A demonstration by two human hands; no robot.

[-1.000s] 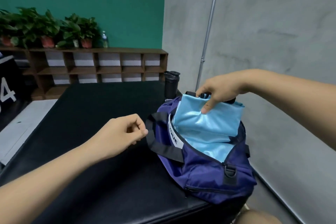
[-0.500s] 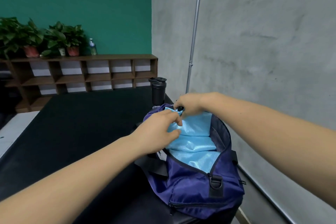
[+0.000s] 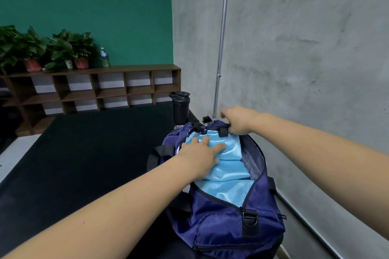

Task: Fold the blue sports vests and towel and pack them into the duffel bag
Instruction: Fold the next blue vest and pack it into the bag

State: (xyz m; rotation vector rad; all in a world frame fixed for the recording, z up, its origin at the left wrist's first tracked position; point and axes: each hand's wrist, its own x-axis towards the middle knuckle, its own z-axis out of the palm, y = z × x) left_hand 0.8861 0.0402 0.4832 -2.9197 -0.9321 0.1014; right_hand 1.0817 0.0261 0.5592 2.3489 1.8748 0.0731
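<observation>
We find the left fingers [image 3: 214, 147] straight and slightly spread, lying flat on the folded blue fabric [image 3: 231, 174]. The left hand [image 3: 200, 153] presses it down, in our judgement to seat it below the opening. We cannot tell whether this piece is a vest or the towel.

The right hand [image 3: 237, 121] has its fingers curled over the far rim of the duffel bag [image 3: 221, 227]. This looks like a brace that keeps the mouth open, though the fingertips are hidden.

The fabric lies inside the open bag, which stands on the black table [image 3: 94, 153] near a black bottle [image 3: 180, 107].

Half a second ago the left hand pinched the fabric's upper edge beside the right; a second ago it hung clear while the right held the fabric above the opening.
</observation>
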